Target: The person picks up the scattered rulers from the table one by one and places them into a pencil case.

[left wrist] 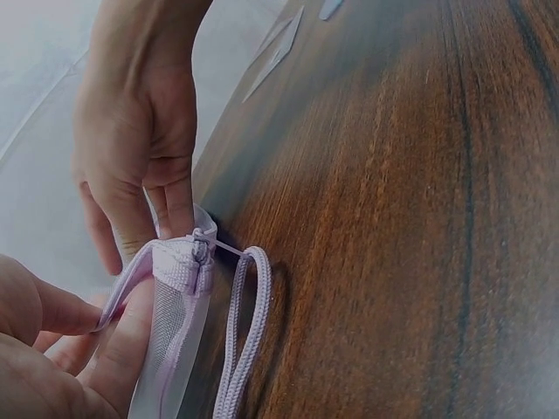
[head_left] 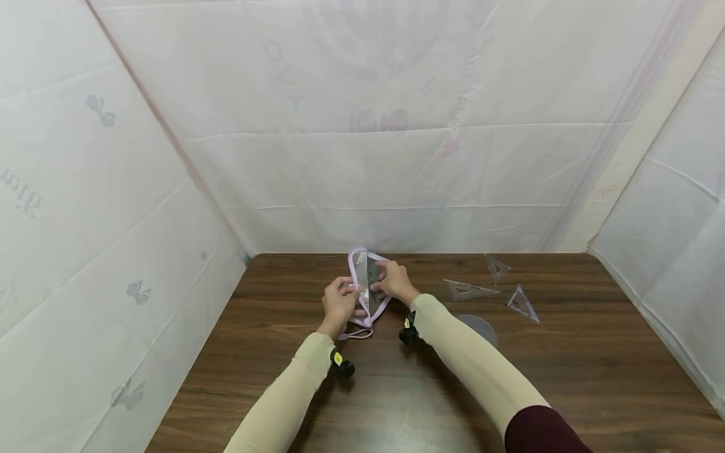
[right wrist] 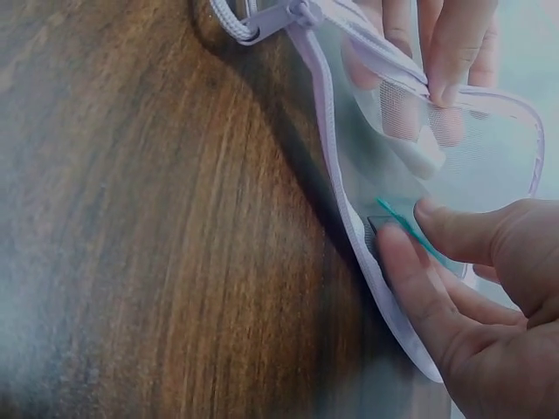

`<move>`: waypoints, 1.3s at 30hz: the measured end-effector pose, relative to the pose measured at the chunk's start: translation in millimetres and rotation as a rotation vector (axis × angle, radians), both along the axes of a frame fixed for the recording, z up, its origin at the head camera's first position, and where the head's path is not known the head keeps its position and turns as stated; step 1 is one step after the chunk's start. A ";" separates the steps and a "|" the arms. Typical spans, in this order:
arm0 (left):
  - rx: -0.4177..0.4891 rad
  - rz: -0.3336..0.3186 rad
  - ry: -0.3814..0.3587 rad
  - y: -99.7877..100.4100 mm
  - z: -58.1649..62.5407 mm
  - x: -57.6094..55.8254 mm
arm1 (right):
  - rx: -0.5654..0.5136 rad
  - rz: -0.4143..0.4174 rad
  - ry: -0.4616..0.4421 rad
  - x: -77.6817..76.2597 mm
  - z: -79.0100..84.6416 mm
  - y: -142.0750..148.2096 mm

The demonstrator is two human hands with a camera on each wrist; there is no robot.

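A see-through mesh zip pouch (head_left: 359, 255) with lilac edging stands gaping on the table, its zip pull and cord loop (left wrist: 253, 305) at the near end. My left hand (head_left: 338, 303) pinches one side of its zip edge between thumb and fingers. On the other side, my right hand (head_left: 396, 282) reaches into the mouth. In the right wrist view, its thumb and fingers close around a thin teal-edged piece (right wrist: 397, 214) with a dark corner. Most of that piece is hidden by the fingers, so I cannot tell its kind.
To the right on the wooden table (head_left: 578, 365) lie clear triangular rulers: a long one (head_left: 467, 290), a small one (head_left: 497, 269) and another (head_left: 523, 305). A clear round disc (head_left: 480, 328) is partly behind my right forearm. White sheeting (head_left: 396, 182) rises behind the table.
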State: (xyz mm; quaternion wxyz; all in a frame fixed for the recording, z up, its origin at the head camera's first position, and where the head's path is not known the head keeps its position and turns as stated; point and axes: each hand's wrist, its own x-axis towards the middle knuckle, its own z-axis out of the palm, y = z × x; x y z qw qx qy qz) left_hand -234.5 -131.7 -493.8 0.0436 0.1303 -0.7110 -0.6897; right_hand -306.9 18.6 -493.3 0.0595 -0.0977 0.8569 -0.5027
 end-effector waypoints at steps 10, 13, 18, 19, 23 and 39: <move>0.000 0.003 0.023 -0.1 -1.5 -0.4 | 0.016 -0.019 -0.003 4.4 7.0 1.1; -0.002 0.002 0.015 -0.4 -1.7 -0.6 | 0.021 -0.019 0.018 5.2 7.7 2.6; -0.010 0.002 0.010 -0.8 -2.1 -0.6 | 0.020 -0.019 0.043 5.2 5.8 5.2; -0.010 0.002 0.010 -0.9 -2.1 -0.6 | 0.020 -0.018 0.046 5.0 5.3 5.7; -0.007 0.008 0.004 -0.4 -1.6 0.1 | 0.021 -0.008 0.059 4.8 4.0 6.7; -0.021 -0.014 0.009 -1.7 -5.1 -0.7 | 0.033 0.030 0.095 2.5 1.8 12.7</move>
